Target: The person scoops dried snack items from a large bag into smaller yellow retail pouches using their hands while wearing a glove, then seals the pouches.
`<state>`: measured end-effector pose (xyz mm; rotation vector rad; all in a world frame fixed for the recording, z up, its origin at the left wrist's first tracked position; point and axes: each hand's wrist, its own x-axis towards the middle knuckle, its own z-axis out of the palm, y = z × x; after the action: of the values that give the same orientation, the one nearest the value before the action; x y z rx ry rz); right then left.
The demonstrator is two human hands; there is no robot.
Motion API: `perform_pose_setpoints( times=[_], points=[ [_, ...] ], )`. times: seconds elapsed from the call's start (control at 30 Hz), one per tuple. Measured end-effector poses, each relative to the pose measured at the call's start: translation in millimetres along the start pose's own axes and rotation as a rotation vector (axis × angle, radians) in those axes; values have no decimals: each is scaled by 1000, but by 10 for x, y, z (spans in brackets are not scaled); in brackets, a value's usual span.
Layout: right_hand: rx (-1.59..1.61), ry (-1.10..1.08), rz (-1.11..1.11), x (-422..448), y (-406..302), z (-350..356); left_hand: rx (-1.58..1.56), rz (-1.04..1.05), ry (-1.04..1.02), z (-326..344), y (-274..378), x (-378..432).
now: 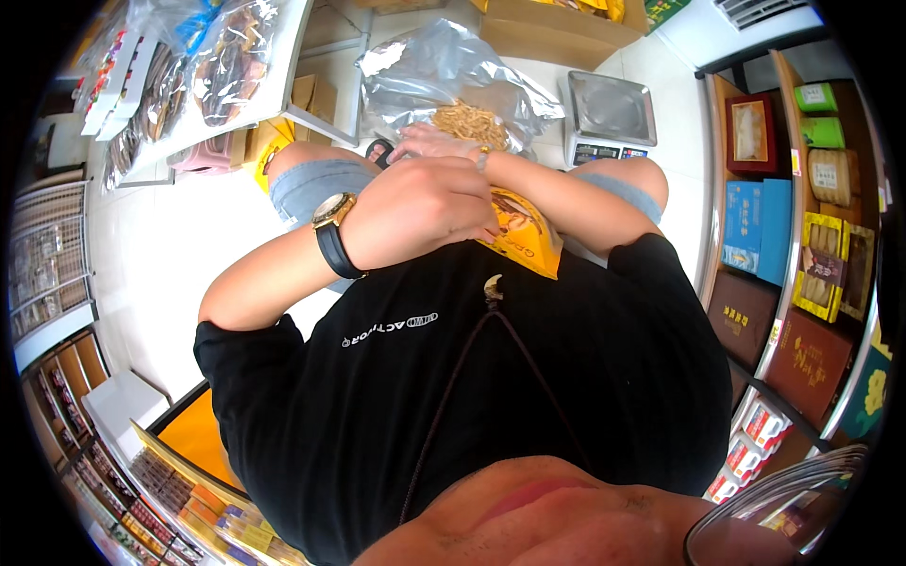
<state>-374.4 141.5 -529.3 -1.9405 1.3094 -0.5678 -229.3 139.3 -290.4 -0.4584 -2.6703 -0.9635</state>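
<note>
My left hand [442, 201], with a watch on its wrist, grips a yellow printed pouch [527, 237] in front of my black shirt. The pouch's lower corner points toward my chest, and its other end is hidden behind the hand. Just beyond, my right hand [432, 141] reaches across to the left, partly covered by my left hand. It lies at the near edge of a pile of light-brown dried strips [471, 124]; whether its fingers hold any is hidden. The strips rest on a large clear plastic bag [446, 71] spread on the floor between my knees.
A digital scale [610, 106] stands right of the plastic bag. Behind it is a cardboard box [559, 42] with yellow packets. A white table [212, 134] with bagged dried goods is at left. Shelves of boxed goods [754, 226] line the right side.
</note>
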Motion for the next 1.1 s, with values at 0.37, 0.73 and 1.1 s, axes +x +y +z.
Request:
perform_pose_setpoints(
  times=[0.37,0.73,1.1],
  points=[
    [-196,24,-300,-26,159,8,-58,52,-18,15,-107,-10],
    [-5,-50,-80,-212,-474,-305,-12,-88,-33,-132,-47,-118],
    [-89,-38,-11,-22,-283,-78,243,124,14,-47,56,-199]
  ],
)
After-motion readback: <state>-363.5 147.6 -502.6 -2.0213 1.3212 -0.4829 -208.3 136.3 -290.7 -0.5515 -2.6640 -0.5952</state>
